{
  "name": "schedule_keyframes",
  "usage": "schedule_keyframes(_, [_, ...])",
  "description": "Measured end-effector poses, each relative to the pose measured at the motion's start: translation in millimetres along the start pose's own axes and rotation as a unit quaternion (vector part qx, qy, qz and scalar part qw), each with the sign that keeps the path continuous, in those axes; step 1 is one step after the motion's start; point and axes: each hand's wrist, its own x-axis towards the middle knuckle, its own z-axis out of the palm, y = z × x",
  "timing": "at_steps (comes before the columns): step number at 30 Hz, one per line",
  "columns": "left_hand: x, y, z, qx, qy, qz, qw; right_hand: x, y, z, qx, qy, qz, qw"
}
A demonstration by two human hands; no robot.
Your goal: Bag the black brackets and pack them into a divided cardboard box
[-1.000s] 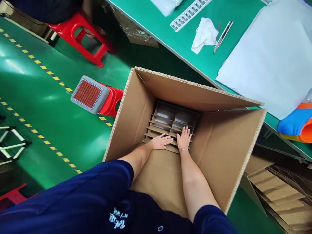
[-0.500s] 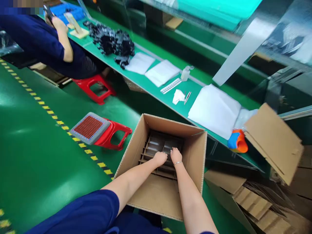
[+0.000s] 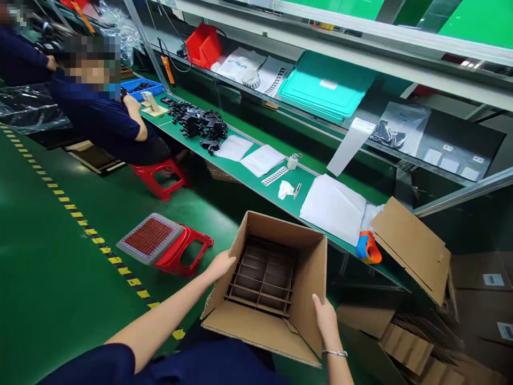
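An open cardboard box (image 3: 262, 323) is in front of me, tilted a little. Down inside it lies a cardboard divider grid (image 3: 262, 280) with several cells. My left hand (image 3: 223, 264) grips the box's left wall, thumb over the edge. On the right wall is my right hand (image 3: 325, 316), its thumb on the inner side and its fingers mostly hidden behind the cardboard. A bracelet circles my right wrist.
The green workbench (image 3: 240, 170) beyond the box holds black parts (image 3: 196, 122), white sheets (image 3: 334, 206) and an orange-and-blue roll (image 3: 368, 248). A red stool (image 3: 188, 248) stands left, near a seated person (image 3: 100, 112). Flattened cardboard (image 3: 412, 240) leans at right.
Both hands have left the divider inside the box and moved apart to its left and right walls. The view has tilted up, showing more of the shelf and the seated person.
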Motion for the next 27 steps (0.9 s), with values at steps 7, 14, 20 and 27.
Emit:
schedule_keyframes(7, [60, -39, -49.8, -0.027, -0.123, 0.037, 0.991, -12, -11, 4, 0.009, 0.057, 0.060, 0.997])
schedule_keyframes(14, [99, -105, -84.1, 0.065, -0.109, 0.024, 0.992, -15, -18, 7, -0.009, 0.093, 0.118, 0.989])
schedule_keyframes(20, [88, -95, 3.1, 0.160, -0.104, 0.065, 0.979, -22, -34, 16, 0.003, 0.123, 0.098, 0.988])
schedule_keyframes(27, [125, -73, 56.3, 0.149, -0.168, 0.022, 0.974, -27, -37, 14, 0.023, 0.124, 0.056, 0.990])
